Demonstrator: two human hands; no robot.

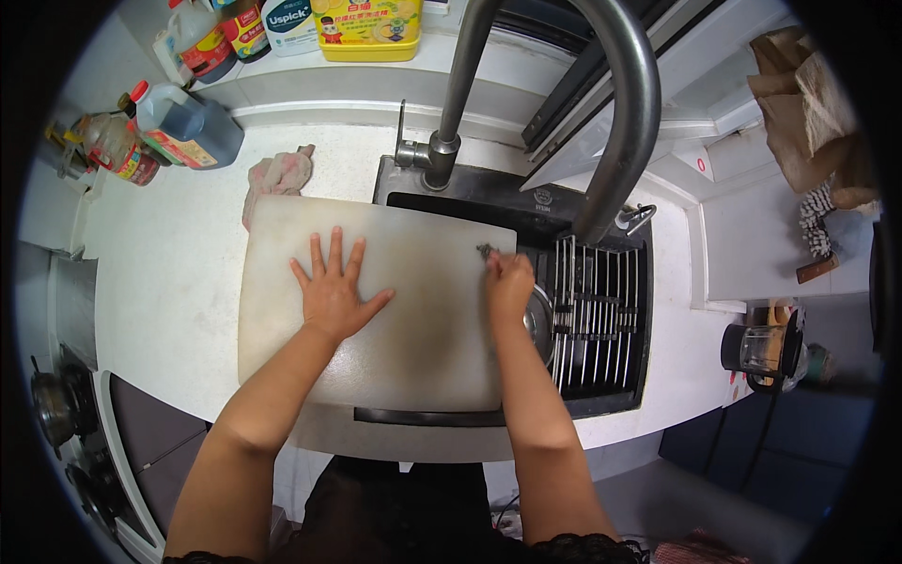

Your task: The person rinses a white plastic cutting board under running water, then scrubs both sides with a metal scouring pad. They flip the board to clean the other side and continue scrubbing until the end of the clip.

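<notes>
Arched grey metal faucet (643, 89) looms closest. Left hand (331, 297) lies splayed, fingers apart, I'd say steadying a large whitish rectangular cutting board (418, 310) bridging white counter (160, 263) and black sink (507, 191); right hand (509, 285) pinches a small, ragged, dark-grey scrap (484, 251) near the board's far-right corner.

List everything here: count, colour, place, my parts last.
Cutting board: one, whitish, across counter and sink.
Counter: one, white, around sink.
Sink: one, black, right of centre.
Faucet: one, grey, over sink.
Rack: one, silver, in sink.
Round vessel: one, silver, in sink.
Lump: one, dark, board's right side.
Cloth: one, pinkish, behind board.
Bottles: several, mixed, back left.
Package: one, yellow, back ledge.
Brush: one, white bristles, right wall.
Bundle: one, brown, above brush.
Jug: one, black and clear, far right.
Pot: one, dark, far left.
Forearms: two, bare, lower edge.
Left fingers: five, bare, on board.
Right fingers: several, bare, at lump.
</notes>
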